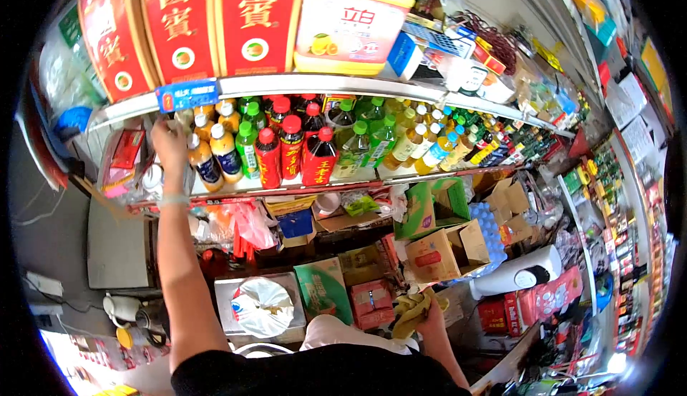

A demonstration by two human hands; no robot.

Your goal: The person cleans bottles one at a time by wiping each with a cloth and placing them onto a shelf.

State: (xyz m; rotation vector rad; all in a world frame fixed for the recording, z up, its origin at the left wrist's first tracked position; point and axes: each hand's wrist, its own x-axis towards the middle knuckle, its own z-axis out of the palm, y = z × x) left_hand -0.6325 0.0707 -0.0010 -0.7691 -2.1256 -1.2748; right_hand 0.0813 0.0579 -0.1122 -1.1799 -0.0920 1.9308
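Observation:
My left hand (169, 145) reaches up to the left end of the bottle shelf, beside orange-capped bottles (203, 161) with dark labels. Its fingers look curled just under the blue shelf tag (187, 97); what they grip, if anything, is too small to make out. A white round container (153, 179) stands just below that wrist. Low on the right, my right hand (432, 317) is closed on a crumpled yellow-brown cloth (411, 313). Red bottles (290, 149) and green-capped bottles (247, 140) fill the shelf to the right of my left hand.
Red boxes (180, 27) and a yellow jug (351, 23) stand on the upper shelf (286, 83). Below are open cardboard boxes (438, 254), a white plastic bag (263, 307) and a white cylindrical appliance (519, 273). More stocked shelves (621, 238) line the right side.

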